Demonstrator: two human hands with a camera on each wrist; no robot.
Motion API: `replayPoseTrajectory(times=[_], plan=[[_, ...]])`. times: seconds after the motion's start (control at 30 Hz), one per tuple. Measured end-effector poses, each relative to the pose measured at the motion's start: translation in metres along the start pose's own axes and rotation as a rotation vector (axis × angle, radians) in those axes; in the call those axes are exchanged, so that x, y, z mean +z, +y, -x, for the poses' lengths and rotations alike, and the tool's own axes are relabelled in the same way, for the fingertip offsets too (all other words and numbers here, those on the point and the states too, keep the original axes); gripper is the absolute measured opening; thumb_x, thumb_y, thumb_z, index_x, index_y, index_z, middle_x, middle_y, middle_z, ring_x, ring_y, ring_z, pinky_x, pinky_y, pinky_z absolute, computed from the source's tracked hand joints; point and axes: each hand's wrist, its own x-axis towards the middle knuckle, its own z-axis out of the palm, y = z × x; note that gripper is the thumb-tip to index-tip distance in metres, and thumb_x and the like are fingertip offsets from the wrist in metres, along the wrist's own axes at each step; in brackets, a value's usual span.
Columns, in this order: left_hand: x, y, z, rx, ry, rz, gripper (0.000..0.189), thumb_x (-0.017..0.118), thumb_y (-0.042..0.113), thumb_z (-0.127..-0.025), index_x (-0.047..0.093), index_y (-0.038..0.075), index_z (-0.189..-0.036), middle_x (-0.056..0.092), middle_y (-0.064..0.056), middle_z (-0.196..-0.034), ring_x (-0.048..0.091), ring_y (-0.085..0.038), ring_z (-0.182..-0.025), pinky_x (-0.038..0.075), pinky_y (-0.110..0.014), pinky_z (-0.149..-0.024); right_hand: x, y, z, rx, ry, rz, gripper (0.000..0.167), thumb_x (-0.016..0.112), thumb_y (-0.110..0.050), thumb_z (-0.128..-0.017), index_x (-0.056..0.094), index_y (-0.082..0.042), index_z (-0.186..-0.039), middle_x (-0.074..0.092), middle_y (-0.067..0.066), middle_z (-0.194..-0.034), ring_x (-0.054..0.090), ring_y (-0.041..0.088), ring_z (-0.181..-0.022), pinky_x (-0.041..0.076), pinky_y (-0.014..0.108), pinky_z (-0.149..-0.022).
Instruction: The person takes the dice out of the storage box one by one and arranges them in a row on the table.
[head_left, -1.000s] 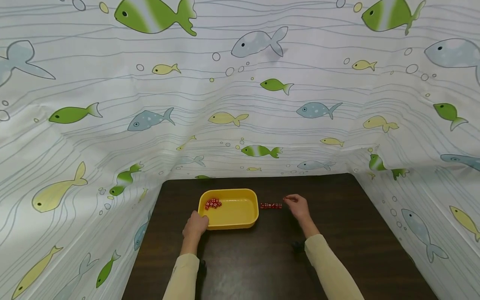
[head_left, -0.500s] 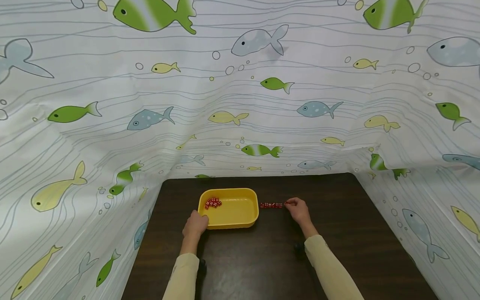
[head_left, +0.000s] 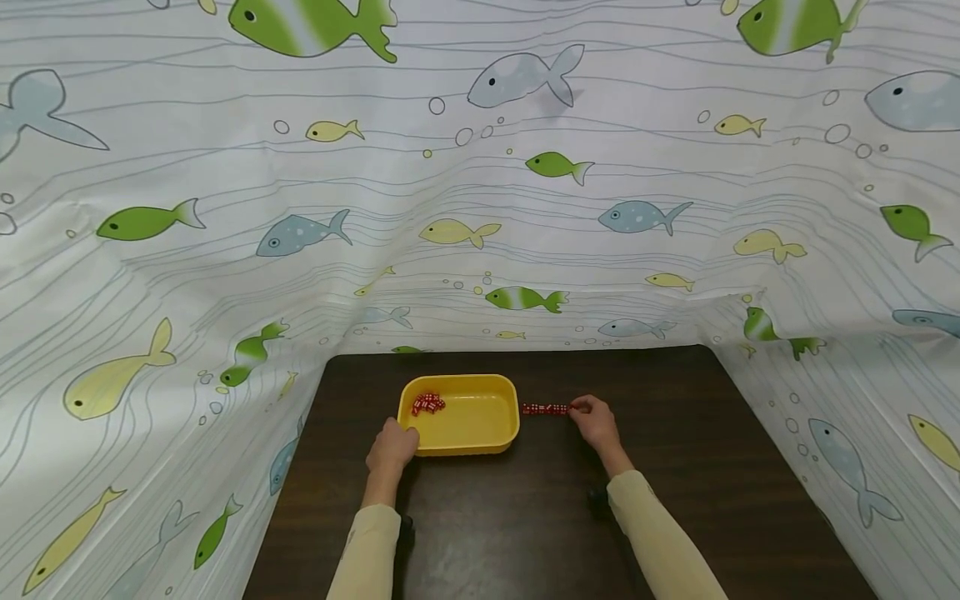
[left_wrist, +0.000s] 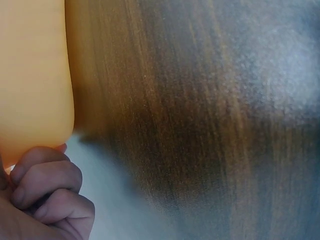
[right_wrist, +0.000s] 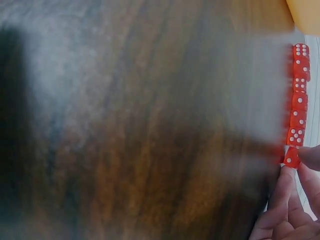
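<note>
In the head view, a yellow plastic tray [head_left: 476,421] stands on the table with a cluster of red dice [head_left: 427,404] at its left end. My left hand [head_left: 392,443] grips the tray's near left corner; its curled fingers [left_wrist: 47,175] show against the outer wall in the left wrist view. Right of the tray runs a straight row of red dice [head_left: 543,409] with white pips. At the row's right end my right hand [head_left: 596,422] pinches a single die [right_wrist: 291,157] between thumb and fingers, right up against the last die in line.
A dark wood-grain table [head_left: 487,525] carries everything. White fabric [head_left: 420,183] printed with fish hangs behind it and along both sides. Dark wrist devices [head_left: 405,533] show by the sleeves.
My right hand has come down and slightly nearer with its die, bringing it to the row's right end. The left hand stays on the tray; the head view tilts slightly.
</note>
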Motion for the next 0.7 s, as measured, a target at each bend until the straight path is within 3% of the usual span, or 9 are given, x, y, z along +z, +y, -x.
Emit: replayPoseTrajectory(times=[0.33, 0.7], plan=[[0.0007, 0.0010, -0.0015, 0.006, 0.005, 0.001, 0.053, 0.051, 0.028, -0.101, 0.047, -0.007, -0.141, 0.058, -0.018, -0.097, 0.056, -0.033, -0.081, 0.043, -0.045, -0.077, 0.0046, -0.0003, 0.0006, 0.021, 0.019, 0.029, 0.027, 0.066, -0.025, -0.105, 0.071, -0.008, -0.126, 0.070, 0.015, -0.117, 0.066, 0.029, -0.097, 0.049, 0.042, -0.076], [0.0008, 0.0001, -0.0039, -0.014, 0.009, -0.013, 0.054, 0.051, 0.028, -0.101, 0.048, -0.008, -0.142, 0.061, -0.020, -0.101, 0.058, -0.034, -0.083, 0.045, -0.046, -0.077, 0.0092, 0.0002, 0.0028, 0.010, 0.029, 0.042, 0.033, 0.069, -0.020, -0.102, 0.067, -0.007, -0.132, 0.069, 0.016, -0.115, 0.065, 0.030, -0.094, 0.047, 0.040, -0.074]])
